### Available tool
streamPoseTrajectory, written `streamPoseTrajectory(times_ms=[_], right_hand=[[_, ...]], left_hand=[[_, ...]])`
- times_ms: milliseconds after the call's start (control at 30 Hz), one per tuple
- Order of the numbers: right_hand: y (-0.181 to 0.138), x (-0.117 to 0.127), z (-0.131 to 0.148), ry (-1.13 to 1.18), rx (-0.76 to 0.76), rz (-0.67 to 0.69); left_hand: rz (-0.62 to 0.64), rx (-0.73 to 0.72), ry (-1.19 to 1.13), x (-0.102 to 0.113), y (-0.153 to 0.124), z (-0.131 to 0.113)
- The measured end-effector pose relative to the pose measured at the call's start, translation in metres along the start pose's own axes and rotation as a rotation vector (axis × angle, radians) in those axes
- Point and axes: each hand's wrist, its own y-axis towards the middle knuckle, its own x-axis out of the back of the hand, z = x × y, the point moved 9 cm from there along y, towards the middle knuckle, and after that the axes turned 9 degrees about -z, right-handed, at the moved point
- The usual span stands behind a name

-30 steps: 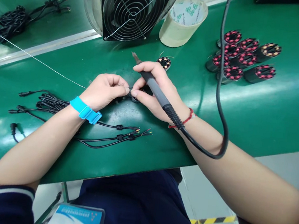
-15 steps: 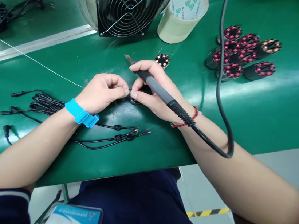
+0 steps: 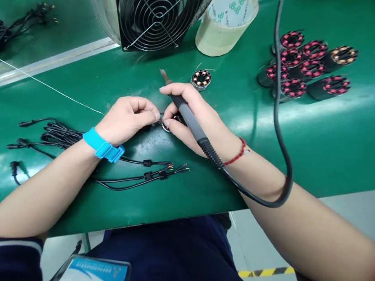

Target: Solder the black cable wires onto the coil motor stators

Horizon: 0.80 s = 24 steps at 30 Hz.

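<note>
My right hand (image 3: pixel 195 116) is closed round a soldering iron (image 3: pixel 190 120), whose tip points away toward the fan; its black cord (image 3: pixel 280 134) loops over my forearm. The same hand's fingertips press on a small round coil part (image 3: pixel 170 124) lying on the green bench. My left hand (image 3: pixel 126 118), with a blue wrist strap (image 3: pixel 103 145), pinches something thin at that same part; a fine solder wire (image 3: pixel 43 82) runs off to the left from it. Another wound coil (image 3: pixel 201 79) sits just beyond my right hand.
A wire-guarded fan (image 3: pixel 156 7) and a roll of tape (image 3: pixel 226 22) stand at the back. Several red-wound coils (image 3: pixel 304 66) cluster at the right. Black cables with stripped ends (image 3: pixel 101 166) lie near the bench's front edge; more cables (image 3: pixel 4 31) lie far left.
The iron in my right hand has swung so its tip points more steeply away. Both hands stay pinched together at the small coil part.
</note>
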Motion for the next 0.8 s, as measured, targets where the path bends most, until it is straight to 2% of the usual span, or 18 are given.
streamPoseTrajectory(times_ms=[233, 400, 600, 800], right_hand=[[0.002, 0.0, -0.003, -0.045, -0.047, -0.035], [0.001, 0.006, 0.001, -0.103, 0.004, -0.055], [-0.003, 0.002, 0.011, -0.218, 0.104, -0.05], [-0.005, -0.005, 0.015, -0.388, 0.162, -0.072]], left_hand=[[-0.027, 0.02, 0.049, 0.003, 0.0, 0.003], [-0.037, 0.001, 0.11, 0.002, -0.001, 0.002], [0.023, -0.059, 0.105, 0.001, 0.001, -0.003], [0.086, -0.02, 0.128, 0.003, 0.004, 0.001]])
